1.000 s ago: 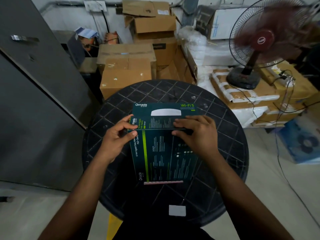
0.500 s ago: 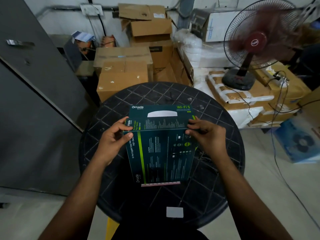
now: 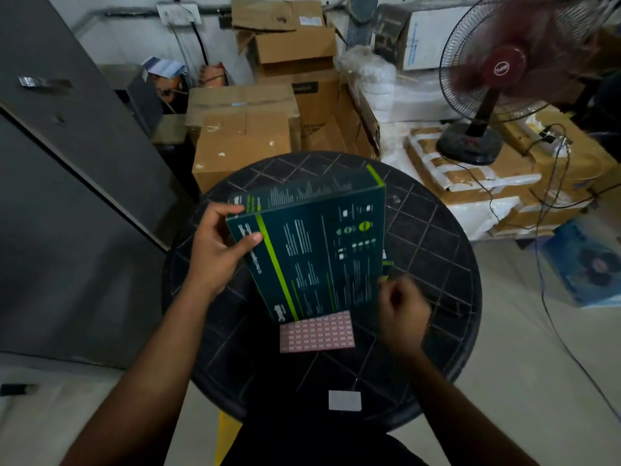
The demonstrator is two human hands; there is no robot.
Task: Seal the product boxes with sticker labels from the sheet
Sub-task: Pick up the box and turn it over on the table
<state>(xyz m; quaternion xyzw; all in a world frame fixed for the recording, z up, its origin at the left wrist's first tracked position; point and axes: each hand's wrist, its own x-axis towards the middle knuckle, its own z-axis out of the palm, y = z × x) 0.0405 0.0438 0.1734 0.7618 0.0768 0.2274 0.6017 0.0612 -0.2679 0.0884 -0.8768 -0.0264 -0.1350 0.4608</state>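
- Left hand grips the dark green product box at its upper-left corner: thumb on the printed face, fingers curled over the top edge.
- Box is tilted up off the round black surface, far edge raised, large printed face toward the camera, green stripe just right of the left thumb.
- Right hand is at the box's lower-right corner, fingers curled; motion-blurred, so can't tell if it's pinching the box edge or just closed beside it.
- Pink sticker sheet lies flat on the surface, between the two hands and nearer the body than the left hand; its far edge is tucked under the box's lower edge.
- Small white label on the surface, near the edge closest to the person, below the right hand.
- Beyond the hands: stacked cardboard cartons; a running red fan far right of the right hand.
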